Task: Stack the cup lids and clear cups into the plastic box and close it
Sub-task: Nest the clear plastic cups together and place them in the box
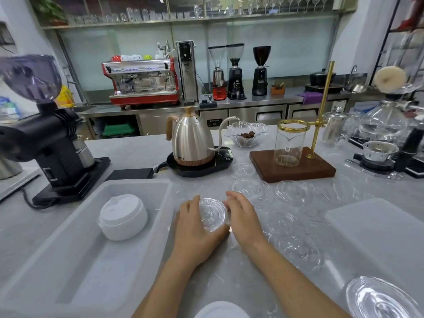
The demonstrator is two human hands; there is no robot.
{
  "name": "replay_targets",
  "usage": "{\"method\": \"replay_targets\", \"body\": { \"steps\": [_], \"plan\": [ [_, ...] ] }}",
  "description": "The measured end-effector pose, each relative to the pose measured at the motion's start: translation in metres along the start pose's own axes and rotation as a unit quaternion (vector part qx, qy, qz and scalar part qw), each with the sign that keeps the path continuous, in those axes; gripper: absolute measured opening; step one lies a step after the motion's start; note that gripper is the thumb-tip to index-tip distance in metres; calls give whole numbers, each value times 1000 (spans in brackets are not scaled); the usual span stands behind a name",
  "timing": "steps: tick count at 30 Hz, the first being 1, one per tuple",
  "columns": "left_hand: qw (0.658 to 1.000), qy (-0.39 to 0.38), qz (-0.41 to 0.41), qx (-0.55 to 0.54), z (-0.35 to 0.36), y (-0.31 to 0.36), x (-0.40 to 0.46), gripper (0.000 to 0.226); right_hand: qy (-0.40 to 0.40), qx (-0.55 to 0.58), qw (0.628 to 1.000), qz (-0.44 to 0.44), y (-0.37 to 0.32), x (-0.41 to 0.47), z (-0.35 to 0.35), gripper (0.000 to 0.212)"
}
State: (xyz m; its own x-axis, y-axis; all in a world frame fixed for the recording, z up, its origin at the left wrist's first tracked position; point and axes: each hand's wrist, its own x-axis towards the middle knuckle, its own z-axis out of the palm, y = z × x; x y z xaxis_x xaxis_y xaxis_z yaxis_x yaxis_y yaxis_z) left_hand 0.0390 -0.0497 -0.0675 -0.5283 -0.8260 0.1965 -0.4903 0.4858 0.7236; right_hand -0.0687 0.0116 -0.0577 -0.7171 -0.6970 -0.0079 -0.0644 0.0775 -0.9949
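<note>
Your left hand (195, 228) and right hand (243, 216) curl snugly round a clear lid stack (212, 214) on the counter — gathering step; next, lift it left into the plastic box (137, 187) beside the white lids (124, 216).

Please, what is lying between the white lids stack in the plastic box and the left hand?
In the head view, only the box's right wall separates the white lid stack from the left hand, which holds a clear lid stack with the right hand.

Open plastic box (160, 187), white lids (124, 216) inside
</note>
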Motion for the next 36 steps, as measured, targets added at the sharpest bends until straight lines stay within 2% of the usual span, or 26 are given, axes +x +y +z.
{"method": "replay_targets", "body": {
  "steps": [6, 13, 20, 24, 27, 36],
  "plan": [
    [999, 28, 5, -38, -2, -2, -3, 106, -6, 152, 988, 30, -4, -1, -2, 17],
    [994, 60, 37, -80, -2, -3, -3, 106, -41, 295, 953, 50, -10, -6, -9, 26],
    [989, 72, 70, -112, -1, -4, -1, 111, -45, 316, 947, 39, -16, -11, -13, 31],
    [985, 92, 78, -125, 1, -5, 0, 111, -50, 282, 958, -13, -19, -17, -13, 28],
    [981, 93, 95, -141, -1, -4, -2, 110, -63, 256, 964, -48, -21, -21, -14, 35],
    [975, 90, 118, -168, -4, 0, -6, 95, -78, 252, 961, -81, -25, -27, -18, 31]
  ]
}}
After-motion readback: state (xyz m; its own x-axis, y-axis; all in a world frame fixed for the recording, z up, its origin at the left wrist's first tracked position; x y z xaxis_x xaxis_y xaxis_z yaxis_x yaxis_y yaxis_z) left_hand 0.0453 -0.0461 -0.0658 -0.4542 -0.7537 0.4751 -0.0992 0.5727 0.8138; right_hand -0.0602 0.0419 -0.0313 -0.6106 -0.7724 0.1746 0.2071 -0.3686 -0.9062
